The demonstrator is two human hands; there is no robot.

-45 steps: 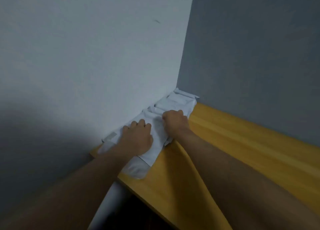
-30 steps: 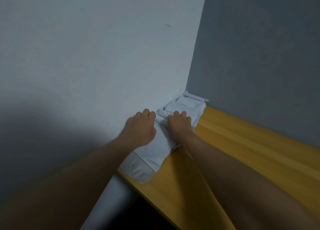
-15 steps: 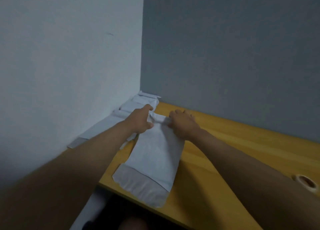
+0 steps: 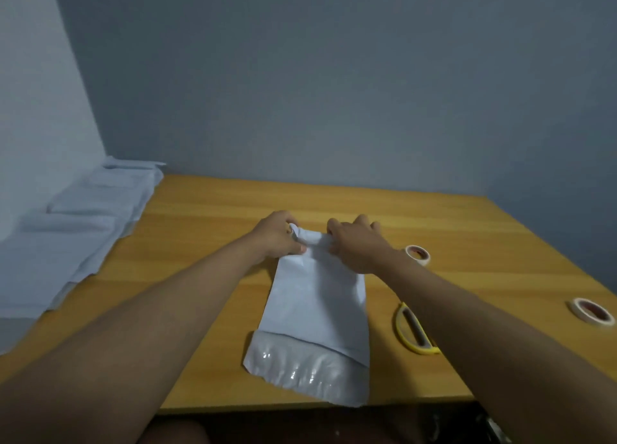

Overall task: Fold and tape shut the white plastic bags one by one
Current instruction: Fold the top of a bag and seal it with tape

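White bag (image 4: 314, 306) lies flat mid-table (image 4: 467, 230), its glossy flap end at the near edge. Its far end is rolled over, and both hands clamp that roll: the left hand (image 4: 278, 238) pinches its left corner, the right hand (image 4: 359, 243) curls over its right. More bags (image 4: 76, 230) lie stacked at the left wall. Two tape rolls (image 4: 418, 254) and a yellow cutter (image 4: 414, 330) sit right of the bag.

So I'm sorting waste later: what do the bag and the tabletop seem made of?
Bag: thin white plastic film, it seems; matte body, glossy crinkled flap glinting at the near end. Tabletop: wood or wood-look laminate, going by the orange-yellow grain lines; smooth, low sheen.
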